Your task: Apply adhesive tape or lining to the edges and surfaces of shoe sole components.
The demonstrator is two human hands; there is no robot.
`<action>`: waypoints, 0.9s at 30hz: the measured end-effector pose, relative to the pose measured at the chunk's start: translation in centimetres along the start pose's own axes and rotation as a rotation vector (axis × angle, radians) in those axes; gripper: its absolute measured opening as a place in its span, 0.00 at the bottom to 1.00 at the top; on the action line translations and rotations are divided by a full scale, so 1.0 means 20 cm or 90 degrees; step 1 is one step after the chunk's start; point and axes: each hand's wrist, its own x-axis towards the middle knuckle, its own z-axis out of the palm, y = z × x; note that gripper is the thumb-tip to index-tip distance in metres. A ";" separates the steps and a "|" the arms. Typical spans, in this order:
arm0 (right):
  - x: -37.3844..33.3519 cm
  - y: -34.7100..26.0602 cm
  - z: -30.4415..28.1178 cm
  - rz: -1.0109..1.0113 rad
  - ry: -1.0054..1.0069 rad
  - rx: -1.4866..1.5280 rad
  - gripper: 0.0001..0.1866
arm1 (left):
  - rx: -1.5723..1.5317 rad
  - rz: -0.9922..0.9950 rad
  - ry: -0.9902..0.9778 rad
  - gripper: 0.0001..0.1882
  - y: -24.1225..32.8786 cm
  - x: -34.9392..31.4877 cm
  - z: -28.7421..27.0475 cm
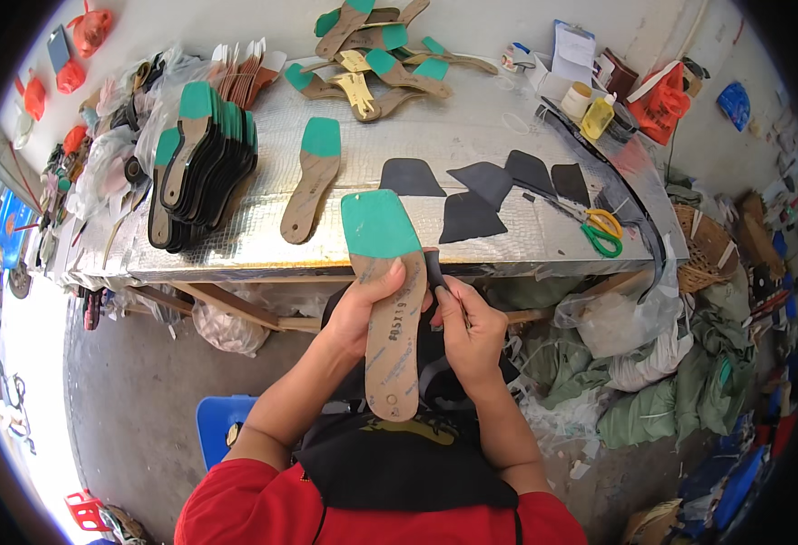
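Observation:
In front of my body, my left hand (357, 313) is closed around a brown shoe insole board (394, 359) with a green toe-shaped end, thumb on its printed face. The green end points away from me and a small hole shows at the near end. My right hand (473, 334) pinches a narrow black piece of sheet material (433, 271) against the board's right edge; part of it is hidden behind the board. Beyond my hands, several cut black pieces (473, 216) lie on the table, beside scissors (604, 232) with green and yellow handles. A single similar insole board (314, 182) lies left of them.
A tall stack of insole boards (201, 163) stands on the foil-covered table (272, 259) at left. A loose pile of boards (381, 77) lies at the back. A yellow bottle (597, 118) and a red bag (664, 104) stand at back right; sacks (653, 400) lie below.

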 end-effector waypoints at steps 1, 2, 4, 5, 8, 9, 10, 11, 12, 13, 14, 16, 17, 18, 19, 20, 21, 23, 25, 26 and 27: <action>0.00 0.00 0.00 0.001 -0.001 0.000 0.11 | 0.007 -0.004 0.012 0.30 0.00 0.00 0.00; 0.00 0.01 0.00 0.005 -0.003 0.005 0.11 | 0.008 -0.008 0.024 0.29 0.00 0.00 -0.01; -0.01 0.02 0.00 0.010 -0.006 0.009 0.11 | 0.009 -0.012 0.037 0.27 0.00 0.00 -0.01; -0.01 0.02 -0.01 0.005 -0.006 0.006 0.10 | 0.010 -0.015 0.044 0.25 0.00 0.00 -0.01; -0.01 0.05 0.00 0.014 -0.012 0.009 0.09 | 0.006 -0.020 0.061 0.22 0.00 -0.01 -0.01; -0.02 0.06 0.01 0.029 -0.016 0.022 0.09 | 0.002 -0.023 0.071 0.21 0.00 -0.01 -0.01; -0.02 0.07 0.02 0.028 -0.019 0.014 0.09 | 0.001 -0.023 0.071 0.21 0.00 -0.01 -0.01; -0.04 0.08 0.03 0.044 -0.042 0.062 0.09 | -0.010 -0.013 0.104 0.22 0.00 0.00 -0.01; -0.05 0.09 0.04 0.059 -0.065 0.109 0.10 | -0.022 -0.002 0.137 0.23 -0.01 0.00 0.00; -0.07 0.10 0.05 0.060 -0.066 0.108 0.10 | -0.024 -0.002 0.138 0.23 -0.01 0.01 0.01; -0.08 0.11 0.06 0.117 -0.070 0.192 0.10 | -0.030 0.028 0.136 0.23 -0.02 0.02 0.02; -0.11 0.12 0.05 0.177 -0.075 0.273 0.11 | -0.039 0.056 0.136 0.24 -0.03 0.02 0.03; -0.12 0.13 0.04 0.225 -0.098 0.294 0.11 | -0.047 0.047 0.135 0.23 -0.03 0.02 0.03; -0.13 0.14 0.02 0.282 -0.121 0.326 0.11 | -0.061 0.032 0.166 0.23 -0.04 0.02 0.03; -0.13 0.15 0.00 0.277 -0.120 0.316 0.11 | -0.055 0.036 0.137 0.23 -0.05 0.01 0.03; -0.13 0.15 -0.02 0.293 -0.154 0.367 0.11 | 0.020 0.099 0.141 0.22 -0.06 0.01 0.02; -0.13 0.16 -0.03 0.310 -0.187 0.419 0.11 | 0.091 0.167 0.126 0.21 -0.06 0.01 0.02; -0.13 0.16 -0.05 0.321 -0.197 0.390 0.12 | 0.135 0.185 0.129 0.20 -0.07 0.02 0.00; -0.13 0.15 -0.05 0.329 -0.209 0.360 0.13 | 0.175 0.211 0.111 0.19 -0.08 0.02 -0.02; -0.13 0.15 -0.05 0.268 -0.188 0.271 0.14 | 0.225 0.222 0.127 0.20 -0.09 0.02 -0.03; -0.12 0.15 -0.04 0.221 -0.168 0.191 0.15 | 0.276 0.224 0.141 0.21 -0.10 0.02 -0.03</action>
